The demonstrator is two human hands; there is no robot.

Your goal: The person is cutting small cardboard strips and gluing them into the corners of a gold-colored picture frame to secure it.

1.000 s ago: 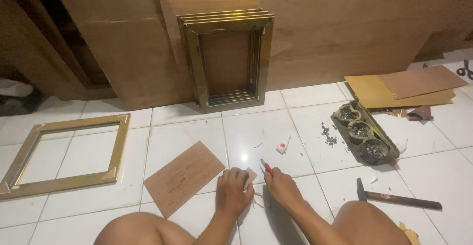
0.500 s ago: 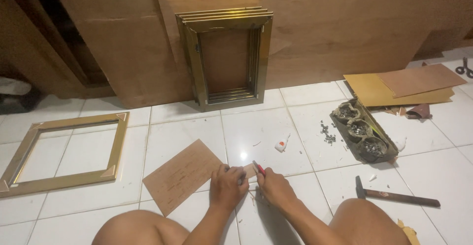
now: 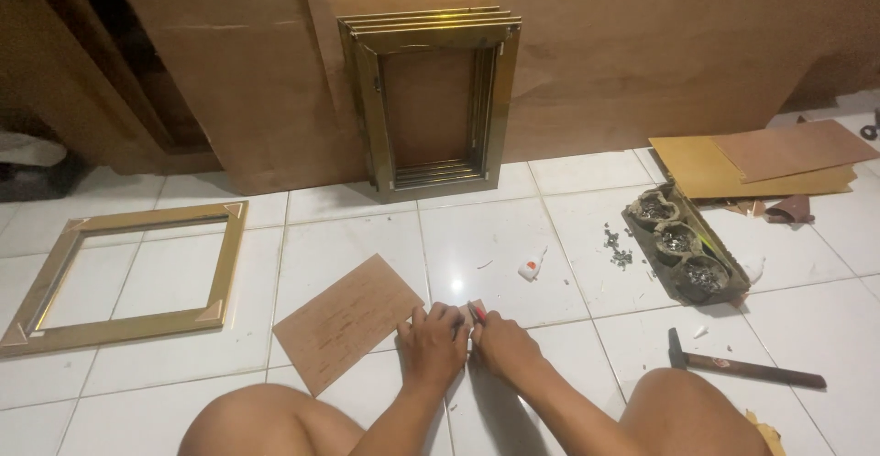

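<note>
On the tiles: two hands (image 3: 467,346); one board (image 3: 348,320); one hammer (image 3: 744,369).

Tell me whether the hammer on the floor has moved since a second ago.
No. The hammer lies on the same white tile, just below the tray of nails, as before; only the camera shifted slightly.
</note>
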